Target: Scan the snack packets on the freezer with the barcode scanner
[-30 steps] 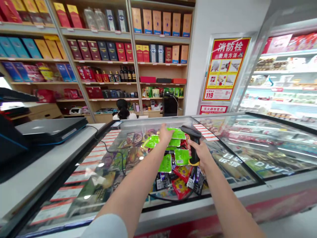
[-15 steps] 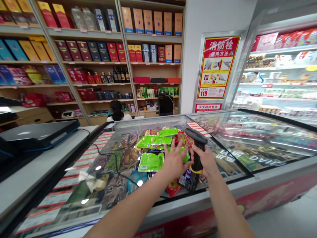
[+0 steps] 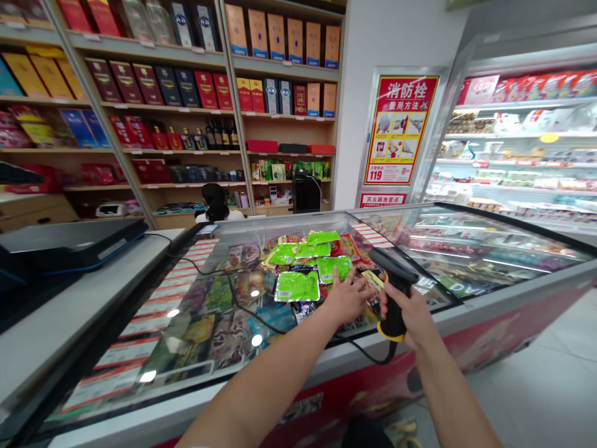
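My right hand [image 3: 413, 311] is wrapped round the handle of a black and yellow barcode scanner [image 3: 394, 266], whose cable hangs down and runs left over the glass. My left hand [image 3: 349, 300] lies palm down with its fingers spread over a pile of snack packets, holding nothing that I can see. At its fingertips is a bright green packet [image 3: 334, 269]; another green packet [image 3: 297, 286] lies to its left. Several more green packets, such as this packet [image 3: 313, 250], lie behind. A dark packet with a yellow label [image 3: 373, 280] sits between my hands.
The packets rest on the glass lid of a chest freezer [image 3: 186, 330]. A counter with a black flat device [image 3: 77, 242] stands at the left. Behind the freezer a person [image 3: 217, 204] is in front of shelves of boxes [image 3: 168, 84]. A lit refrigerated case [image 3: 522, 137] is at the right.
Both hands and the scanner have moved right and slightly nearer to me. My left hand has come off the green packet it partly covered. The view has shifted slightly.
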{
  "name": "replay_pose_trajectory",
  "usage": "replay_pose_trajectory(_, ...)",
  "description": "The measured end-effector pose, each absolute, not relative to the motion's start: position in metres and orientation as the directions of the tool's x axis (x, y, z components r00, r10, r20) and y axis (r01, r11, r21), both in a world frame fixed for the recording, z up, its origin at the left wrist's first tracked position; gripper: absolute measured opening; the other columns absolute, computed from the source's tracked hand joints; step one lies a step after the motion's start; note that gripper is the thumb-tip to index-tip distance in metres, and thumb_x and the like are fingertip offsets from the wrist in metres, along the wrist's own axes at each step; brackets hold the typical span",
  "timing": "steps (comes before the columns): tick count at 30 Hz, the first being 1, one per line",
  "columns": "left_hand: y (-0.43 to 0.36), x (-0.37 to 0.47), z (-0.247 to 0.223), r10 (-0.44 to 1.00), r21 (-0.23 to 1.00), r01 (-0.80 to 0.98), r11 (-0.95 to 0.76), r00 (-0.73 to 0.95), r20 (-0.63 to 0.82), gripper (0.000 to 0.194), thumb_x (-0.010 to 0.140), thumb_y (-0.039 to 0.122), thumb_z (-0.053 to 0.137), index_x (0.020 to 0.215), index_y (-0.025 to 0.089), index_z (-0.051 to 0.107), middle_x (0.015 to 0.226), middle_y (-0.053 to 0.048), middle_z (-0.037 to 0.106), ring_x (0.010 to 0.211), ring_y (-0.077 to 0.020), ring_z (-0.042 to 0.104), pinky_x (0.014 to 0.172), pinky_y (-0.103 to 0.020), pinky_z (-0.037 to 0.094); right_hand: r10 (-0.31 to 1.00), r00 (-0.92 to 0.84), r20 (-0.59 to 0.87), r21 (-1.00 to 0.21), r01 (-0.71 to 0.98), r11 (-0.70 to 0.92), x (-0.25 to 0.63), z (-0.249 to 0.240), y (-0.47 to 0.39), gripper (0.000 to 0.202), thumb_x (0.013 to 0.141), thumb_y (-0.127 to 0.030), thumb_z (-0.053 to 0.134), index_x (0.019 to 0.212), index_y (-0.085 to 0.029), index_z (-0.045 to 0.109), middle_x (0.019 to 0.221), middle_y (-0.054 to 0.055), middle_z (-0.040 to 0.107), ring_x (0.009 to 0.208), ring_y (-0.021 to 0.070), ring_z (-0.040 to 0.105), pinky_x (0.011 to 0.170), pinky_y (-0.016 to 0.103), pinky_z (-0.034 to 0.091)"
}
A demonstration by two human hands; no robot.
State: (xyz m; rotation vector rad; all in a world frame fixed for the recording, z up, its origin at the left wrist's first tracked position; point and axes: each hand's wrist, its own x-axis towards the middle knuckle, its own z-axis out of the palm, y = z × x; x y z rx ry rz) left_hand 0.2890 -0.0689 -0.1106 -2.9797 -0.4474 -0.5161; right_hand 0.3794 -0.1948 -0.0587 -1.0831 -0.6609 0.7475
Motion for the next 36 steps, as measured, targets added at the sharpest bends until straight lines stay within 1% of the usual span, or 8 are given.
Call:
replay_pose_trajectory(9,-0.061,0.285,-0.090,0.321,0.116,0.299,-0.947,0.878,0.354,0.040,0.090,0.039,0.050,0.130,0.032,0.054,0.145,-0.006,0.048,0.135,-0.0291,0.040,0.112,-0.064,0.018,0.836,0.539,0.099,-0.955,-0.186,0.232,0.366,-0.055,-0.198,0.042,0.060,-0.047,0.083,0.071,-0.017,0.055,0.049,-0.005,0.055,0.039,0.0075,0.047,0.037,0.020,0.042)
replay_pose_trajectory(13,-0.049,0.237,-0.065,0.575,0.289,0.498,-0.818,0.675,0.463,0.028,0.085,0.033,0.059,0.111,0.024,0.066,0.121,-0.008,0.066,0.117,-0.0248,0.056,0.108,-0.045,0.035,0.873,0.484,0.062,-0.936,-0.275,0.219,0.372,-0.063,-0.206,0.041,0.061,-0.046,0.083,0.073,-0.018,0.055,0.053,-0.005,0.057,0.041,0.0083,0.049,0.038,0.020,0.043)
replay_pose_trajectory(16,-0.032,0.186,-0.055,0.810,0.358,0.745,-0.562,0.410,0.420,0.038,0.076,0.037,0.068,0.110,0.020,0.067,0.119,-0.013,0.065,0.112,-0.0311,0.058,0.098,-0.043,0.043,0.895,0.445,0.038,-0.935,-0.299,0.189,0.383,-0.075,-0.208,0.041,0.063,-0.046,0.083,0.074,-0.019,0.055,0.054,-0.005,0.057,0.042,0.0079,0.048,0.039,0.020,0.042)
replay_pose_trajectory(23,-0.008,0.167,-0.044,0.802,0.125,0.792,-0.598,0.588,0.108,0.069,0.056,0.038,0.083,0.121,0.027,0.063,0.127,-0.013,0.063,0.119,-0.0361,0.055,0.101,-0.046,0.038,0.947,0.322,0.012,-0.943,-0.311,0.117,0.401,-0.110,-0.210,0.042,0.065,-0.046,0.081,0.086,-0.017,0.060,0.055,-0.004,0.057,0.042,0.0079,0.049,0.041,0.020,0.043)
replay_pose_trajectory(28,0.000,0.182,-0.024,0.844,0.029,0.845,-0.534,0.535,-0.029,0.063,0.047,0.040,0.085,0.105,0.022,0.070,0.108,-0.014,0.070,0.104,-0.0363,0.061,0.089,-0.042,0.045,0.953,0.300,0.037,-0.935,-0.327,0.139,0.398,-0.116,-0.214,0.037,0.069,-0.044,0.079,0.087,-0.017,0.060,0.056,-0.004,0.058,0.043,0.0085,0.049,0.043,0.021,0.043)
replay_pose_trajectory(31,0.010,0.167,-0.020,0.801,0.181,0.807,-0.563,0.586,-0.120,0.043,0.045,0.021,0.081,0.087,0.018,0.072,0.092,-0.009,0.072,0.092,-0.0314,0.064,0.081,-0.035,0.047,0.960,0.275,0.055,-0.949,-0.284,0.136,0.397,-0.109,-0.211,0.035,0.069,-0.045,0.078,0.074,-0.017,0.058,0.054,-0.003,0.057,0.044,0.0095,0.050,0.043,0.022,0.043)
replay_pose_trajectory(34,0.018,0.144,-0.027,0.713,0.510,0.700,-0.500,0.667,-0.216,0.028,0.046,0.013,0.076,0.073,0.017,0.069,0.072,-0.001,0.068,0.075,-0.0226,0.063,0.073,-0.030,0.048,0.959,0.261,0.107,-0.961,-0.220,0.167,0.396,-0.095,-0.203,0.034,0.068,-0.044,0.078,0.073,-0.017,0.058,0.052,-0.003,0.057,0.042,0.0094,0.050,0.042,0.022,0.042)
replay_pose_trajectory(36,0.021,0.129,-0.034,0.737,0.748,0.589,-0.306,0.644,-0.205,0.024,0.050,0.016,0.076,0.072,0.016,0.067,0.066,0.001,0.065,0.067,-0.0185,0.062,0.068,-0.029,0.049,0.951,0.268,0.157,-0.954,-0.206,0.216,0.392,-0.079,-0.194,0.034,0.068,-0.043,0.077,0.083,-0.016,0.061,0.051,-0.005,0.057,0.041,0.0090,0.049,0.042,0.022,0.042)
